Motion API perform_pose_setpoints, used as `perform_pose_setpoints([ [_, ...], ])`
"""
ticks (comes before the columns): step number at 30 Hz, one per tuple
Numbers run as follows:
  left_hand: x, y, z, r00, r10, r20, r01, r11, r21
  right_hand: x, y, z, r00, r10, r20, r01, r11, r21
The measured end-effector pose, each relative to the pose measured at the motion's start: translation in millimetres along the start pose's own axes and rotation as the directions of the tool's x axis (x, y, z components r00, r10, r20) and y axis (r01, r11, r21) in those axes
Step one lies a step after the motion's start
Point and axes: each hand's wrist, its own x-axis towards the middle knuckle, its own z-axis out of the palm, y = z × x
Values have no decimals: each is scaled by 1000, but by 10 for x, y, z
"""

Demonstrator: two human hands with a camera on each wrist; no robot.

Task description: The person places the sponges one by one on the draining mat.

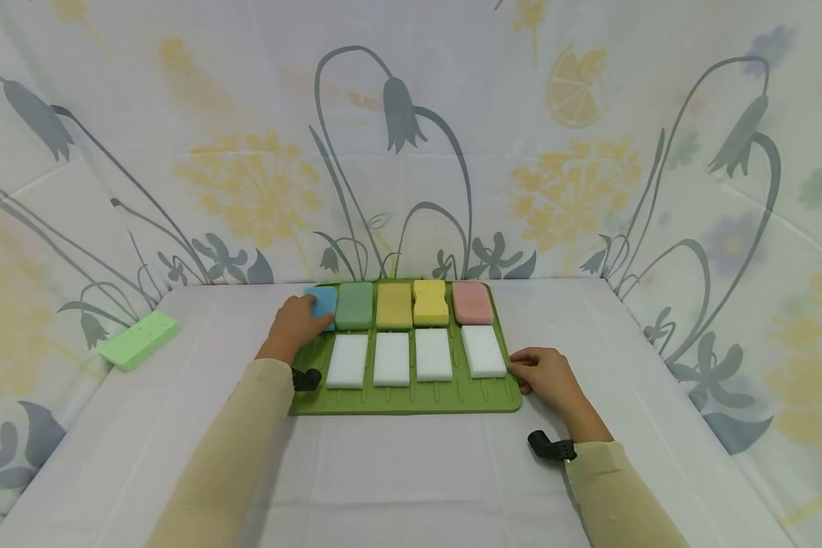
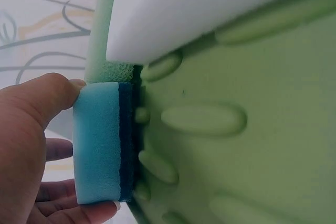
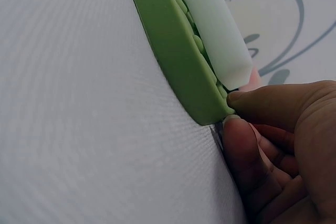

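Observation:
At the back left corner of a green ribbed mat [image 1: 411,399], my left hand [image 1: 297,323] grips a blue sponge [image 1: 324,301]. The left wrist view shows a dark blue layer [image 2: 125,142] on the sponge's mat side, thumb on one edge and fingers on the opposite one. My right hand [image 1: 548,374] pinches the mat's right edge between thumb and finger; in the right wrist view the fingertips hold its raised rim [image 3: 202,98]. Beside the blue sponge stand a green sponge [image 1: 355,306], two yellow sponges [image 1: 393,306] and a pink sponge [image 1: 473,303].
Several white sponge blocks [image 1: 347,361] lie in a front row on the mat. A light green sponge block [image 1: 139,341] lies apart at the table's left edge. White cloth [image 1: 411,479] covers the table, and a flower-printed curtain [image 1: 260,114] rises behind and at both sides.

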Motion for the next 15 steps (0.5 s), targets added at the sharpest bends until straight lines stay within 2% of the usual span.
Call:
perform_pose_setpoints([
  [15,65,11,18,1000,-15,17,15,1000,9,0,1,1,1000,4,-3,-4,1000,-1],
])
